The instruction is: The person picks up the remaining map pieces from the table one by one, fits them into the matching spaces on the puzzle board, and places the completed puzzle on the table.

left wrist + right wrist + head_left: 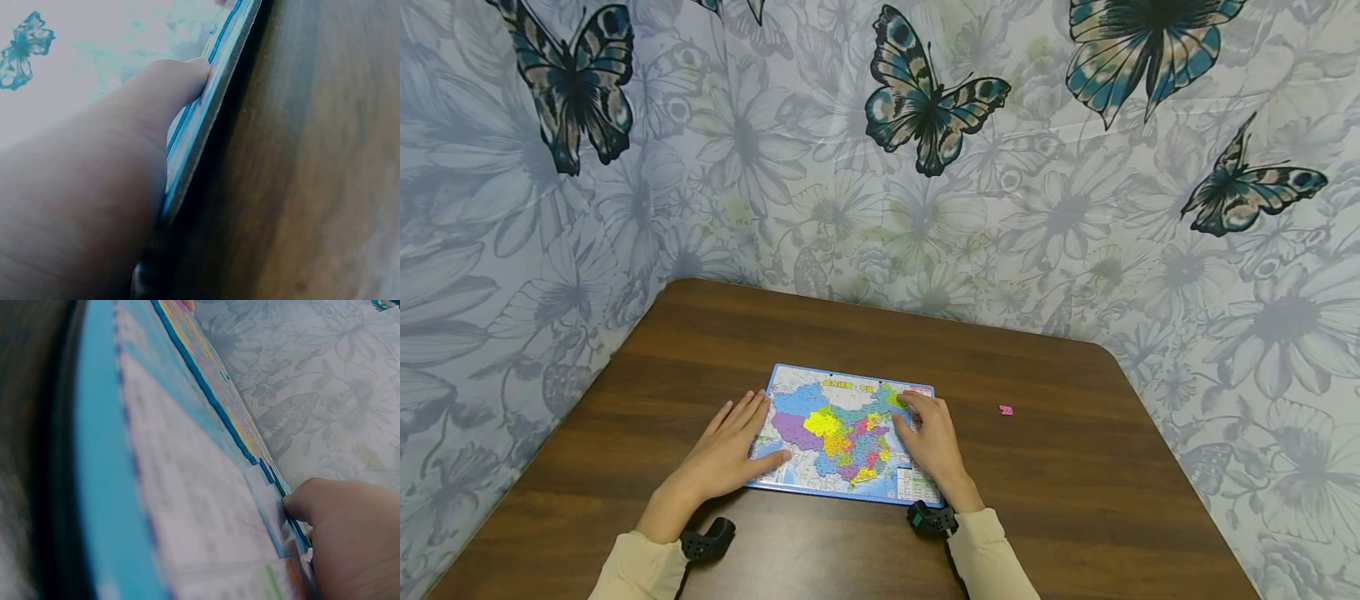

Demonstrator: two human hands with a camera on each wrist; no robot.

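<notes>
A map jigsaw puzzle [842,492] with a blue border and colourful pieces lies on the wooden table. Along its left edge rests my left hand [718,454], fingers straight, the thumb on the board's lower left part. In the left wrist view that thumb [187,75] touches the board's surface. My right hand [936,442] is over the right side, with bent fingers touching near the green upper right region and the thumb apart from them. The right wrist view shows the thumb [306,500] at the board; whether a piece is under the fingertips is hidden.
A small pink puzzle piece [1006,410] lies on the table [1075,500] to the right of the board. Behind the table's far edge hangs a floral cloth [820,208] with butterflies. Each wrist carries a black band [709,540].
</notes>
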